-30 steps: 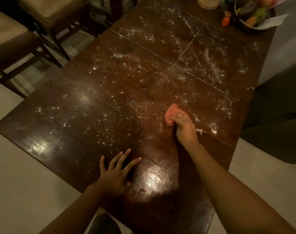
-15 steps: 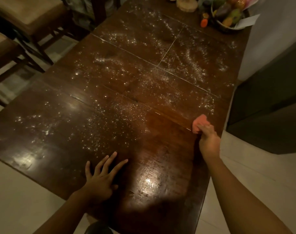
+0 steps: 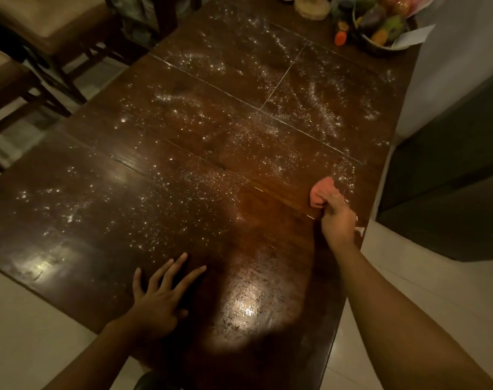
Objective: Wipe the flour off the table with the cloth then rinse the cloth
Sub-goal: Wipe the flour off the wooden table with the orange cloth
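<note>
A dark wooden table fills the view, with white flour scattered over its left, middle and far parts. My right hand grips a bunched pink cloth and holds it down on the tabletop close to the right edge. A darker streak with little flour runs across the wood to the left of the cloth. My left hand lies flat on the near part of the table with its fingers spread, holding nothing.
A bowl of fruit with a white card stands at the far right corner, beside a small orange item and a round wooden piece. Two cushioned chairs stand at the left. A grey wall and dark cabinet flank the right edge.
My right hand has swept the cloth from the middle of the table to its right edge. My left hand stayed flat on the table. The camera view shifted.
</note>
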